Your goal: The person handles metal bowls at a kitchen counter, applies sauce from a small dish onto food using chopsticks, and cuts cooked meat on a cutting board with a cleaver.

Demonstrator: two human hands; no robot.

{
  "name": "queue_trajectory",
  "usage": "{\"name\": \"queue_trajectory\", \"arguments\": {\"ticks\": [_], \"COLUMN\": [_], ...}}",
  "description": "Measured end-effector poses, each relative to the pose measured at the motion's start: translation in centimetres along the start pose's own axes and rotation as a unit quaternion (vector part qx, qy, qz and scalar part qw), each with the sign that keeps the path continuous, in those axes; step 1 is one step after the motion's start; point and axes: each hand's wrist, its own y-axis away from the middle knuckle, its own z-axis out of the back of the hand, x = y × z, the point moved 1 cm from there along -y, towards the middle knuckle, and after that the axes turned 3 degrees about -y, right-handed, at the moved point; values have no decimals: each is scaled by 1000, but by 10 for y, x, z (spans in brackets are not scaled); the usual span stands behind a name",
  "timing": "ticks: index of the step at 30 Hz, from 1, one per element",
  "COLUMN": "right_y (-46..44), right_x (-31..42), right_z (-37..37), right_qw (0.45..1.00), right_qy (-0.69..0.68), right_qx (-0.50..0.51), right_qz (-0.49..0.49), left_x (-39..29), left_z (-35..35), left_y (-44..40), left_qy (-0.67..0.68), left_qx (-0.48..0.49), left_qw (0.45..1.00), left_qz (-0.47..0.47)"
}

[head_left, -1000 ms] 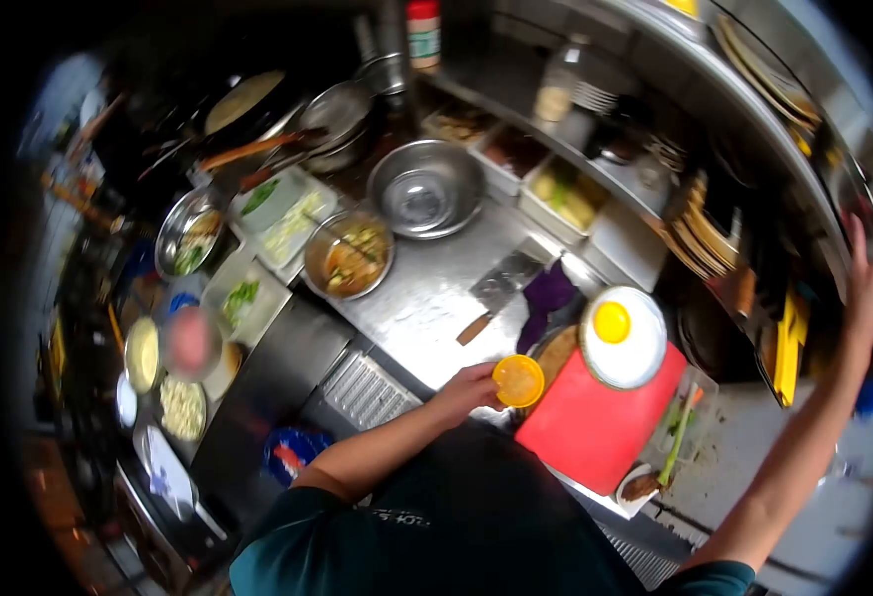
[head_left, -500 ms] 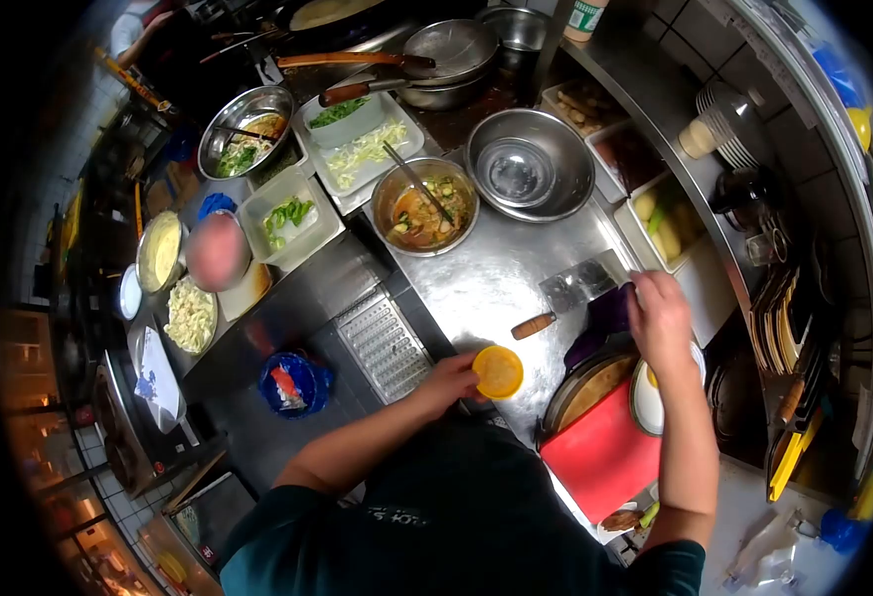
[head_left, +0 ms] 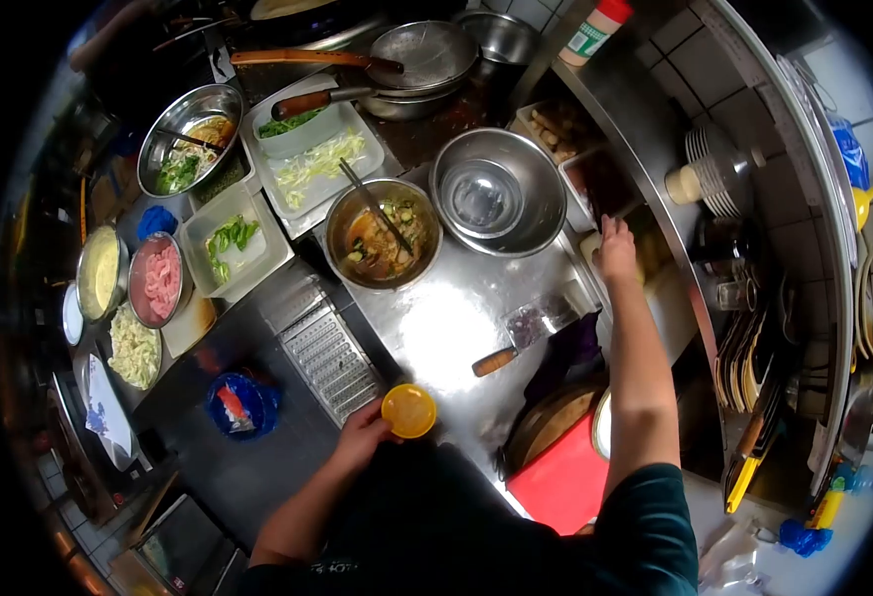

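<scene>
Left hand [head_left: 365, 433]: fingers clamped on the side of a yellow cup, close to the body.
Yellow cup [head_left: 409, 411]: in the Left hand, at the front edge of the desk [head_left: 426, 348]; something pale orange shows inside, too blurred to tell whether wet or dry.
Cup care: keeping the rim level seems wise while the other arm stretches away, since a lean of the body could tip it.
Right hand [head_left: 618, 253]: over the near tub [head_left: 587, 246] at the back right; I cannot tell whether its fingers are apart or together, or hold anything.
Reach care: a lifted wrist and a sleeve clear of the red board [head_left: 560, 482] and plate [head_left: 603, 427] should suit this long reach; the cleaver [head_left: 541, 318] lies just beside the forearm.
Near tub: mostly hidden by the Right hand and shadow.
Dark tub [head_left: 572, 206]: next one back, with something dark reddish-brown.
Big bowl [head_left: 548, 214]: shiny metal, left of the dark tub.
Sauce bowl [head_left: 337, 248]: beside the big bowl, with a brown mix, green bits and chopsticks.
White tray [head_left: 375, 164]: pale green shreds.
Clear tub [head_left: 265, 263]: green strips.
Meat bowl [head_left: 138, 288]: pink pieces.
</scene>
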Motion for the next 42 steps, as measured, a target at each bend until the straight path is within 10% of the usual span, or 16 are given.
{"name": "queue_trajectory", "arguments": {"ticks": [4,12,26,32,38,42], "right_y": [-40,-15,382,509,535,561], "right_x": [-38,-21,-35,-24,-15,-27], "right_z": [-62,-33,206,267,236,192], "right_qw": [994,983,729,702,793,735], "right_qy": [67,-67,-516,-466,-332,-393], "right_qx": [67,-154,-175,-212,-164,-238], "right_qz": [49,69,-414,-494,-484,-498], "left_x": [5,-20,-46,-26,4,16], "left_z": [4,-16,-116,-176,-227,-246], "left_y": [-4,-13,-75,-79,-56,-35], "left_qy": [-4,-15,-184,-236,-254,-258], "left_qx": [-15,-1,197,257,315,334], "left_qw": [1000,1000,961,931,907,899], "left_qz": [-8,4,65,105,116,114]}}
